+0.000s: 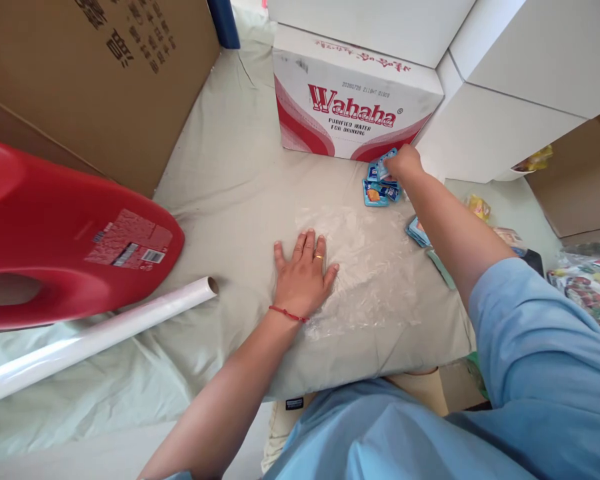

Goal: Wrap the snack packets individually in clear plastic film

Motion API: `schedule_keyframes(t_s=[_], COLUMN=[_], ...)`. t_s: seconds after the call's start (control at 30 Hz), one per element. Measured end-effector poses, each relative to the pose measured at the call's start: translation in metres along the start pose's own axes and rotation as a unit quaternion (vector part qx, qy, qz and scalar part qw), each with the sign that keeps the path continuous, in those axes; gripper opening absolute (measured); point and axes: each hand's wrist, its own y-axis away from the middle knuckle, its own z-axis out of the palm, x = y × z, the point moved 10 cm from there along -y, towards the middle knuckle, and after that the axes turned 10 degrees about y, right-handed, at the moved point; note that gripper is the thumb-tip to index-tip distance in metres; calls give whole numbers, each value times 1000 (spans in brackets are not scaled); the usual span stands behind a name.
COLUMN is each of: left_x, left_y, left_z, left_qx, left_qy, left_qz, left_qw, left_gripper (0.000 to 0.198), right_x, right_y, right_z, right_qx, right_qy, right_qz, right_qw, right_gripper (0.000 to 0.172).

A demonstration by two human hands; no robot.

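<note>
Blue packets (pixel 376 194) lie at the far right of the cloth-covered table (pixel 230 220), close before the printed carton (pixel 355 120). The right hand (pixel 405 162) has its grip curled narrow, touching 1 upper packet (pixel 383 163); whether firmly held, I cannot tell. The left hand (pixel 301 277), 5 fingers spread, rests flat on clear film (pixel 375 280). At left is a red container (pixel 75 233).

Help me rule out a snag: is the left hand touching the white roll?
Apart. The head view shows it: pale cloth is visible between the left hand and the near open end of the white roll.
</note>
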Motion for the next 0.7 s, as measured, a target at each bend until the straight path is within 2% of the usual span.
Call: schedule_keyframes(t_s=[0.1, 0.2, 0.3, 0.37, 0.47, 0.53, 0.57, 0.7], left_x=[0, 0, 0, 1, 1, 0, 0, 0], left_y=[0, 0, 0, 0, 1, 1, 0, 0], left_z=[0, 0, -1, -1, -2, -2, -2, -2], left_qx=[0, 2, 2, 3, 3, 4, 4, 3], left_qy=[3, 3, 4, 4, 6, 6, 7, 11], left_qz=[3, 3, 4, 6, 5, 2, 1, 4], left_qw=[1000, 1000, 1000, 1000, 1000, 1000, 1000, 1000], left_gripper=[68, 69, 68, 67, 67, 66, 66, 66], right_x=[9, -12, -46, -75, -107, -116, -117, -97], right_y=[0, 7, 32, 59, 99, 115, 117, 88], right_z=[-15, -17, -14, -2, 34, 53, 55, 28], right_qx=[78, 100, 122, 112, 18, -48, -65, -51], right_qy=[145, 233, 259, 285, 338, 320, 284, 47], right_qz=[67, 17, -57, -125, -217, -250, -251, -151], right_qw=[984, 967, 957, 944, 916, 912, 923, 986], right_gripper=[30, 20, 22, 24, 22, 18, 17, 19])
